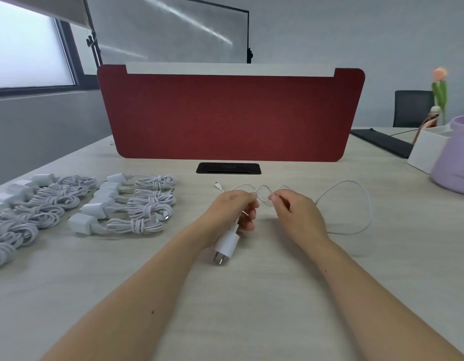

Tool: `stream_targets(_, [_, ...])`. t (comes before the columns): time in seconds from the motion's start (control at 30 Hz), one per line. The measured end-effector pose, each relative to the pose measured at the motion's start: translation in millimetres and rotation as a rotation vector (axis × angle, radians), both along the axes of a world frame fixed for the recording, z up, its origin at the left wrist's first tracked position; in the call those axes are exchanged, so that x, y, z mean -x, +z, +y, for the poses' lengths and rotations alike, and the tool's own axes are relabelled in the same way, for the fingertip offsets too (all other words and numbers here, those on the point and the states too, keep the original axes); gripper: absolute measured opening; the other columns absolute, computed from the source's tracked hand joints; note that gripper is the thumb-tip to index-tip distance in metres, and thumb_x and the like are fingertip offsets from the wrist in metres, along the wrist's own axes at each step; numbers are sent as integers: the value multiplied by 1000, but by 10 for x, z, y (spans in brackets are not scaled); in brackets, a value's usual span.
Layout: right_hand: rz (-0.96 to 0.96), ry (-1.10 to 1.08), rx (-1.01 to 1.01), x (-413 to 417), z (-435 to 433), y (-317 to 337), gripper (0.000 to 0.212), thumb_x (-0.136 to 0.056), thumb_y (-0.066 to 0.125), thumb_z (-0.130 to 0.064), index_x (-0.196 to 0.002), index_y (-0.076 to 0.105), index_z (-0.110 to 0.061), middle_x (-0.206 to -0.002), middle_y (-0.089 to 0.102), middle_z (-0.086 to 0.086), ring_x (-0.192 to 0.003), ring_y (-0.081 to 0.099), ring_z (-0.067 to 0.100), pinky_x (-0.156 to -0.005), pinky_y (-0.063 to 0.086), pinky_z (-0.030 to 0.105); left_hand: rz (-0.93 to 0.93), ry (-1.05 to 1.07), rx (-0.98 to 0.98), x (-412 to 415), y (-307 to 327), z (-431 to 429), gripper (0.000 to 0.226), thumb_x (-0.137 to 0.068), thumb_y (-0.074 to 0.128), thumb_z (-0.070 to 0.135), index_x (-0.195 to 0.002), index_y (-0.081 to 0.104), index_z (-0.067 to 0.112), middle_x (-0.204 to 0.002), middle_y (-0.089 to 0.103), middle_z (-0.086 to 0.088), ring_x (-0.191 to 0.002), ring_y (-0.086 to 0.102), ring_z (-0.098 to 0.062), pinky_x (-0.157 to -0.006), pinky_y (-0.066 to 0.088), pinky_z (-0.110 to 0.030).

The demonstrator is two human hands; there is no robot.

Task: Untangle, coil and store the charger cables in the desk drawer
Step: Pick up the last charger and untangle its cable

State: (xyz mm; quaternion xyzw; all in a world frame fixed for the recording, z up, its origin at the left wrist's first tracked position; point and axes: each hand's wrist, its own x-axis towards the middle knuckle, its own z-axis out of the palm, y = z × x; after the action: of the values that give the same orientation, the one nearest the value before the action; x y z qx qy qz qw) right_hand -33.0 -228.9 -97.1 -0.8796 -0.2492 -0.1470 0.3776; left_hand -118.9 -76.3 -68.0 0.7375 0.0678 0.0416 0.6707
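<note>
Both hands sit mid-frame, just over the desk [251, 295]. We see the L hand [232, 209] curled round the white charger cable [366, 204] close to its adapter [225, 246]. The adapter sticks out below the palm, prongs toward the bottom of frame; we can't tell if it's on the desk or just over it. L thumb + index also pinch the cable higher up. The R hand [296, 212] pinches the same cable btwn thumb and fingertips, just right of the L hand. Hands are near each other, not touching.

Btwn the two pinches the cable makes a couple of small loops on the upper side of the hands. The connector end [218, 186] lies on the desk just up-left of the L hand. Rest of the cable runs right from the R hand in one big loose loop on the desk, centre-right of frame.

Left side of frame has coiled chargers w/ adapters, bundled, in two groups. We see the nearer batch [137, 201] as a column centre-left, and the 2nd batch [35, 212] at the far left edge, partly cut off. Both are apart from the cable in hand.

Bkgd:
- Red divider panel [230, 115] upright across upper centre, w/ a black cable port [228, 168] in the desk right below it.
- Purple container [454, 162] at the right edge, white box [426, 152] beside it, pink flower [439, 84] above.
- Dark chair [411, 108] upper right.
- Window [25, 45] upper left.
</note>
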Motion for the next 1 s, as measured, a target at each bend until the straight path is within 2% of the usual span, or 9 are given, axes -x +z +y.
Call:
stream_targets(0.2, [-56,62,17,170,42,33,27,-101,50,-33,-84,68,-24,-67,57,-5,-67,53,18,-60,43,34,52,-27,210,23,59,-57,36,-101,51,38,-75,56,15,-68,60,-3,-57,59,-17,-58,55,-25])
stream_targets(0.3, [-45,78,16,195,76,21,22,-100,51,-31,-98,73,-26,-78,65,-9,-74,57,15,-63,45,32,6,28,217,-19,29,-66,35,-103,48,30,-74,59,14,-69,61,-1,-60,62,-16,-71,57,-28])
stream_targets(0.4, [-16,102,5,220,113,23,25,-99,53,-29,-119,69,-28,-92,73,-11,-85,64,10,-77,52,32,-84,171,253,-63,-32,-86,34,-103,45,21,-75,63,13,-76,63,0,-75,64,-16,-79,57,-31])
stream_targets(0.53, [-2,133,97,252,122,44,27,-98,53,-27,-122,66,-32,-96,73,-17,-89,65,6,-80,54,32,-163,304,476,-145,-54,-9,27,-102,42,17,-89,64,9,-102,67,-10,-97,67,-21,-86,57,-34])
stream_targets(0.67, [15,163,193,261,133,21,29,-97,53,-27,-120,67,-37,-96,68,-20,-85,58,1,-72,46,24,-219,352,771,-137,-38,130,16,-99,48,19,-105,59,9,-99,70,-11,-91,73,-27,-86,59,-44])
stream_targets(0.77, [24,189,205,288,136,30,26,-93,55,-29,-112,70,-39,-81,62,-20,-78,53,0,-64,38,20,-228,436,796,-116,-53,214,19,-103,41,26,-99,54,12,-90,59,-9,-74,67,-26,-78,60,-46])
stream_targets(0.83, [19,212,248,318,130,45,17,-90,59,-31,-99,71,-39,-72,60,-18,-73,54,1,-60,37,21,-204,500,761,-126,-72,272,22,-104,37,29,-98,52,13,-86,54,-7,-61,58,-19,-63,60,-38])
stream_targets(0.93, [-10,226,248,352,116,54,11,-84,63,-33,-73,65,-36,-63,59,-13,-66,53,4,-56,35,21,-171,542,727,-152,-94,345,20,-104,33,29,-95,48,18,-80,48,-3,-42,42,-11,-42,42,-22])
stream_targets(1.0, [-46,245,188,356,108,44,14,-81,65,-32,-67,61,-31,-65,61,-11,-70,55,6,-57,38,21,-145,522,774,-158,-87,378,24,-106,31,33,-91,43,19,-72,44,-1,-36,30,-7,-36,27,-16])
